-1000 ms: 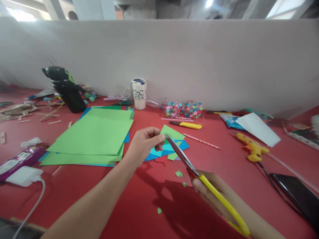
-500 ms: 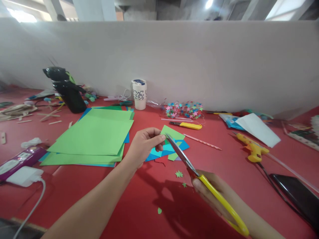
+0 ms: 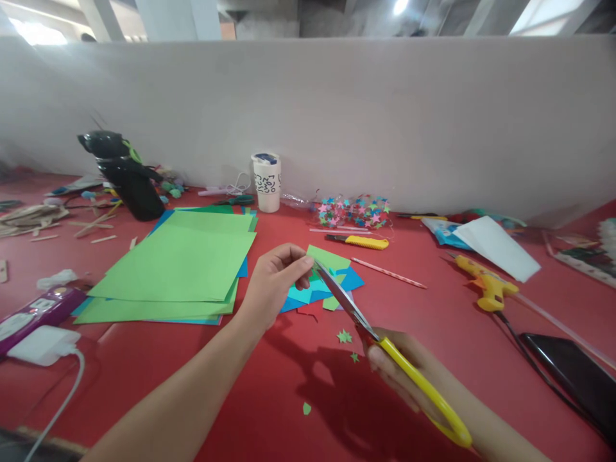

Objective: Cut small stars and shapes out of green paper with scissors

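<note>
My right hand (image 3: 397,366) grips yellow-handled scissors (image 3: 341,296), whose blades point up and left, nearly closed. Their tips meet the fingertips of my left hand (image 3: 279,279). Between left thumb and forefinger is pinched a small piece of green paper, mostly hidden by the fingers. Behind and below lie blue and green paper scraps (image 3: 353,279), with a light green square (image 3: 330,257) on top. Several small green paper stars (image 3: 344,336) rest on the red table near the scissors, and a small green offcut (image 3: 307,408) is closer to me.
Green sheets (image 3: 178,256) are stacked at left, near a black bottle (image 3: 129,179) and a purple power strip (image 3: 41,314). Toward the wall stand a white cup (image 3: 267,183) and colourful stars (image 3: 353,212). A yellow cutter (image 3: 363,242), glue gun (image 3: 486,282) and black phone (image 3: 568,375) lie rightward.
The scissors' blades have closed a little, and their tips sit slightly further left by my left fingertips. The whole view has shifted slightly; my left hand keeps its pinch.
</note>
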`<state>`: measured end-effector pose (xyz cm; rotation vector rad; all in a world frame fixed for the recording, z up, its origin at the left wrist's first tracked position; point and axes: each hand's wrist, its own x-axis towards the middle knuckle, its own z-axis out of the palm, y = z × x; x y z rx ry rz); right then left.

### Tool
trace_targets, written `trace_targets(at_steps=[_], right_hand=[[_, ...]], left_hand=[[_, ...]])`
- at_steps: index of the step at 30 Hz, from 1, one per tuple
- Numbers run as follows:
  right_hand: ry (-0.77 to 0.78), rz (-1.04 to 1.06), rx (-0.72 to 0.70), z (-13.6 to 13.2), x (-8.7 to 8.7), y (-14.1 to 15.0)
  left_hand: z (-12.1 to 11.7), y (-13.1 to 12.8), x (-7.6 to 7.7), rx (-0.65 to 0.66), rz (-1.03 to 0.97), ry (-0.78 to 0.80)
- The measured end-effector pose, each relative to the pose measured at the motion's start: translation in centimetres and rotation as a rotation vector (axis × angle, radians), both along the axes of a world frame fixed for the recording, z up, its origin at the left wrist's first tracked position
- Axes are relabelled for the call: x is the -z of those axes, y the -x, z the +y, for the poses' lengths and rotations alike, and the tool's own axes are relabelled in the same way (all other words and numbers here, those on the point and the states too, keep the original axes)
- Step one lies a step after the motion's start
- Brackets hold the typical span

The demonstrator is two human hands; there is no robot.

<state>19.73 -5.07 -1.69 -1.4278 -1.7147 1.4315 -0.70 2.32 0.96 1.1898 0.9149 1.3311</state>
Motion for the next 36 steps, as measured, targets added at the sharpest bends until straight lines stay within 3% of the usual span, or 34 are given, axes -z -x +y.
trace_targets(at_steps=[23,36], right_hand=[[0.006,0.012,-0.009,-0.4,-0.8,0.0],[-0.080,-0.017,-0.075,0.0,-0.6,-0.9]], left_hand=[[-1.0,-1.1,0.3,0.057,0.001,0.015],[0.1,0.6,-0.3,0.162,0.105,0.004]])
